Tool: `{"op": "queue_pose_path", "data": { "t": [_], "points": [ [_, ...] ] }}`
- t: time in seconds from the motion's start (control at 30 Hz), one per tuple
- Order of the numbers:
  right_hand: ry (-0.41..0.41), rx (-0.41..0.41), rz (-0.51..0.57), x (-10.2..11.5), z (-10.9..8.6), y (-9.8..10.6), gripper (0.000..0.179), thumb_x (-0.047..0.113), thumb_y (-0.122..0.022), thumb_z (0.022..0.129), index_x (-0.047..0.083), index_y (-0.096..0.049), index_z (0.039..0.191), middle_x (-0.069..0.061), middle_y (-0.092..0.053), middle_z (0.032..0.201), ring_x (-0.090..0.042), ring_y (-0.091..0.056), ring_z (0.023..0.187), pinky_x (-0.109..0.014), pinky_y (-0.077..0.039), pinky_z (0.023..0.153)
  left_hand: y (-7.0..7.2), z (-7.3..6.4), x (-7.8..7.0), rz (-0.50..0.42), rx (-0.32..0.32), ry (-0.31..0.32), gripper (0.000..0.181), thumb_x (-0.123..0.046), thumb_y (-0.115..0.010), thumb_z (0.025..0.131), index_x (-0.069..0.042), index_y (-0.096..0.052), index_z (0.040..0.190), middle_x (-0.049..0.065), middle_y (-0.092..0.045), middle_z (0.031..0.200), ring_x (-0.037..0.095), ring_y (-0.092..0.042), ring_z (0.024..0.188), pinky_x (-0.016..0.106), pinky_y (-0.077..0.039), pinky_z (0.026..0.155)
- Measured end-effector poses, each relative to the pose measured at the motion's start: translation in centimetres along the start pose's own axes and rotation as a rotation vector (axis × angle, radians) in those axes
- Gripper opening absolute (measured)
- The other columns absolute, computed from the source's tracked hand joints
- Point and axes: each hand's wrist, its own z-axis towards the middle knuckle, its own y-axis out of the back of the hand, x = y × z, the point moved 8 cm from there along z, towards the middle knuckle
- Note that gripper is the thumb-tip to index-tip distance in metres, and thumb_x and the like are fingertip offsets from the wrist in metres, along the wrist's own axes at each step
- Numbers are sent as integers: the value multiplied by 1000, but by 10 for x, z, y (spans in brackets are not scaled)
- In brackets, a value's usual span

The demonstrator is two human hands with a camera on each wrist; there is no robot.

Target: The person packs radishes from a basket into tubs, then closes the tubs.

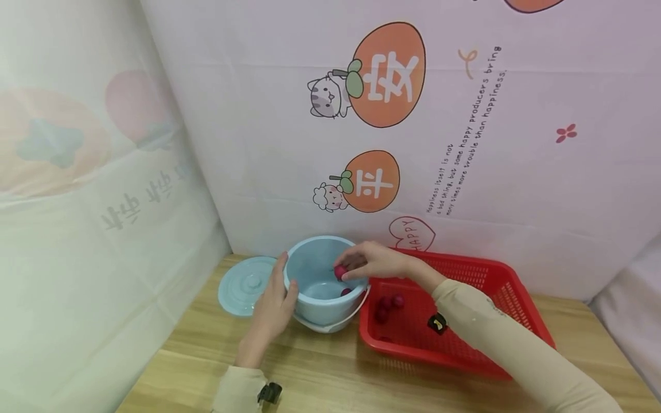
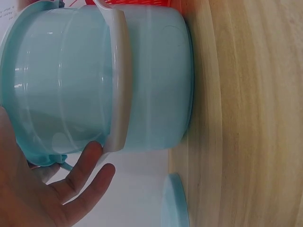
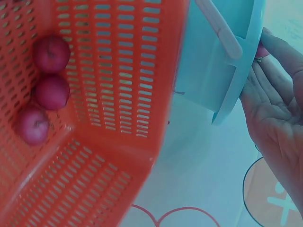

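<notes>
My right hand (image 1: 373, 261) pinches a small round magenta-red radish (image 1: 340, 272) over the opening of a light blue bucket (image 1: 324, 312). Inside, another radish (image 1: 346, 292) lies near the bucket's right wall. In the right wrist view, the fingers of my right hand (image 3: 279, 104) reach past the rim, which hides most of the held radish. Against the bucket's left side rests my left hand (image 1: 273, 301), thumb and fingers spread along the rim. In the left wrist view, its extended fingers (image 2: 92, 156) reach the bucket's pale handle (image 2: 120, 80).
A red perforated basket (image 1: 508, 281) stands right of the bucket, with several radishes (image 3: 51, 92) at its left end. The light blue lid (image 1: 242, 287) lies left of the bucket on the wooden table (image 1: 320, 373). A printed white cloth (image 1: 268, 143) rises behind.
</notes>
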Motion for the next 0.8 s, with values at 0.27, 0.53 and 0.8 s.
{"op": "queue_pose_path", "data": {
  "t": [0.27, 0.53, 0.8],
  "points": [
    [-24, 40, -58, 3, 4, 0, 34, 17, -77, 98, 12, -73, 131, 1, -75, 125, -18, -70, 119, -34, -56, 101, 0, 0, 1, -2, 4, 5, 67, -37, -45, 112, -24, -13, 171, 9, -29, 172, 43, -48, 143, 67, -48, 103],
    [-30, 60, -126, 5, 6, -1, 33, 18, -77, 98, 10, -74, 130, -1, -75, 124, -19, -72, 116, -34, -56, 101, 0, 1, 1, -2, 3, 10, 67, -33, -46, 112, -23, -15, 170, 10, -30, 172, 45, -51, 139, 68, -49, 101],
    [-14, 100, -79, 8, 2, -6, 56, 21, -81, 95, 2, -61, 144, -17, -65, 143, -26, -63, 133, -42, -50, 110, 0, -1, 0, 8, 3, 9, 67, -35, -45, 112, -24, -15, 170, 11, -31, 171, 46, -54, 137, 68, -51, 97]
  ]
}}
